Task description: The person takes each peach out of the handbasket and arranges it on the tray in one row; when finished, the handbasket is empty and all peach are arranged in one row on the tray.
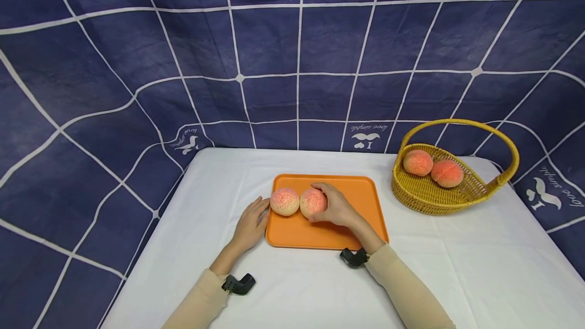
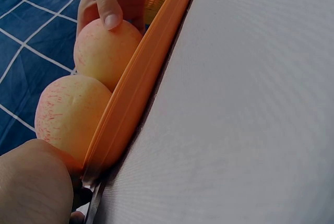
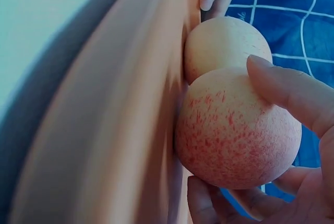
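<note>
An orange tray (image 1: 301, 233) lies on the white tablecloth with two pink-speckled peaches side by side in its left half. My right hand (image 1: 338, 208) grips the right-hand peach (image 1: 312, 204), thumb on the near side and fingers curled round the far side. That peach (image 3: 235, 135) sits low against the tray in the right wrist view, right up against the left-hand peach (image 1: 284, 203). Beside the tray's left edge rests my left hand (image 1: 250, 225), fingers loosely extended and fingertips at the rim, close to the left-hand peach (image 2: 70, 117). Nothing shows in its grasp.
A yellow woven basket (image 1: 427, 206) with a tall arched handle stands at the back right of the table. Inside it lie a peach (image 1: 418, 162) and another peach (image 1: 447, 173). A dark blue checked curtain (image 1: 329, 95) hangs behind the table.
</note>
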Demonstrator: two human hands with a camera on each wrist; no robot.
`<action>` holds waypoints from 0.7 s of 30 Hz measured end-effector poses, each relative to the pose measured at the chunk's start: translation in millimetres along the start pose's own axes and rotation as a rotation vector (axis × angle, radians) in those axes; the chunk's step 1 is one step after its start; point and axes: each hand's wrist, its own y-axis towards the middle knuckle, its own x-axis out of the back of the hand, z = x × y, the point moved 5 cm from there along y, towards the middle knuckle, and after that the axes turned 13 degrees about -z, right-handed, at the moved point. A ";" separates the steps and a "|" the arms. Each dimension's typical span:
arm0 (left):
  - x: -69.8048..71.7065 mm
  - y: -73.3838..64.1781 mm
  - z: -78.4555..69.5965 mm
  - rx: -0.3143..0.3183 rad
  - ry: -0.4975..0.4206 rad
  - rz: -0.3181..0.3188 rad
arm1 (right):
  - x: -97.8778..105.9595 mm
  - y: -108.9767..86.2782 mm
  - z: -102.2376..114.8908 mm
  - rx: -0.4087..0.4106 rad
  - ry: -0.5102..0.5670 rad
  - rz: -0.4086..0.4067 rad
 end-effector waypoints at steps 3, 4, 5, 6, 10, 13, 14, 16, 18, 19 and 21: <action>0.3 0.1 -0.3 0.002 -0.001 -0.001 | -0.2 0.4 -1.2 -0.002 0.007 -0.002; 0.3 0.2 -0.4 0.002 0.000 -0.001 | 0.0 0.4 -1.0 0.001 0.007 -0.005; 0.3 0.2 -0.5 0.003 0.002 -0.001 | 0.0 0.5 -0.9 0.004 0.007 -0.007; 0.3 0.2 -0.5 0.004 0.004 0.000 | 0.0 0.6 -0.8 0.005 0.005 -0.010; 0.3 0.1 -0.9 0.003 0.006 0.000 | 0.4 0.3 -0.4 0.005 0.002 -0.012; 0.2 0.1 -0.8 0.000 0.004 -0.002 | 0.8 -0.2 -0.4 -0.007 0.009 -0.001; 0.1 0.1 -0.7 -0.001 0.005 -0.002 | 1.2 -0.4 -0.4 -0.009 0.008 0.003; 0.0 0.2 -0.4 -0.004 0.004 -0.004 | 2.6 -0.3 -0.6 -0.018 0.018 0.011; -0.3 0.1 0.0 -0.004 0.002 -0.004 | 5.4 -0.2 -0.8 -0.028 0.039 0.022; -0.3 0.0 0.2 -0.004 0.001 -0.005 | 7.8 -0.1 -0.6 -0.034 0.050 0.025; -0.6 0.0 0.7 -0.003 -0.002 -0.005 | 14.4 -0.2 0.9 -0.044 0.082 0.031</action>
